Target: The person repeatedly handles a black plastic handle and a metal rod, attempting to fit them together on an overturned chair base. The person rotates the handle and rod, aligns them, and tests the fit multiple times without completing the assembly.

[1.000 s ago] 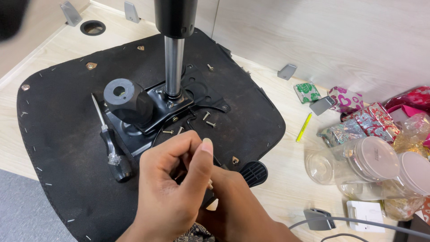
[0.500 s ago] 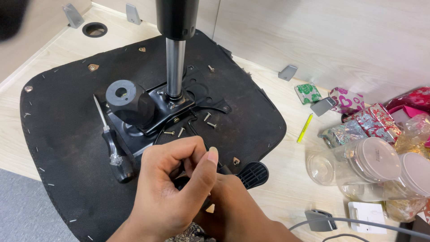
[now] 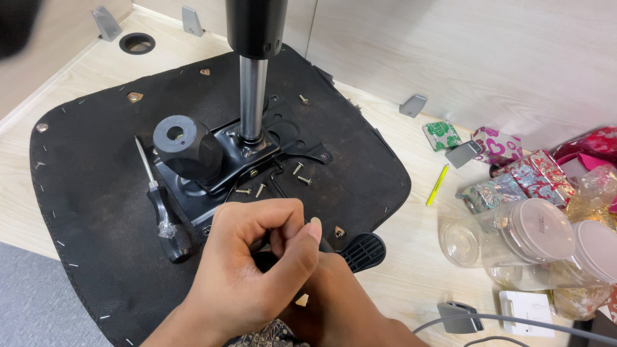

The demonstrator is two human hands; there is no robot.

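Both my hands, left (image 3: 257, 270) over right (image 3: 334, 289), close round black ribbed plastic lever (image 3: 361, 249) under upturned black chair seat (image 3: 83, 212); feels stiff, light, grip ribbed end pref.

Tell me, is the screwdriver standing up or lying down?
Lying down. The screwdriver lies flat on the upturned black chair seat, its black handle nearer the left hand, its metal tip pointing away.

Seat underside (image 3: 83, 193): on the desk (image 3: 398, 283), under both hands.
Left hand (image 3: 247, 276): over the right hand (image 3: 334, 302).
Screwdriver (image 3: 164, 212): left of the grip, on the seat.
Screws (image 3: 257, 189): just behind the grip.
Gas cylinder (image 3: 252, 96): farther behind.
Jars (image 3: 514, 238): well right.
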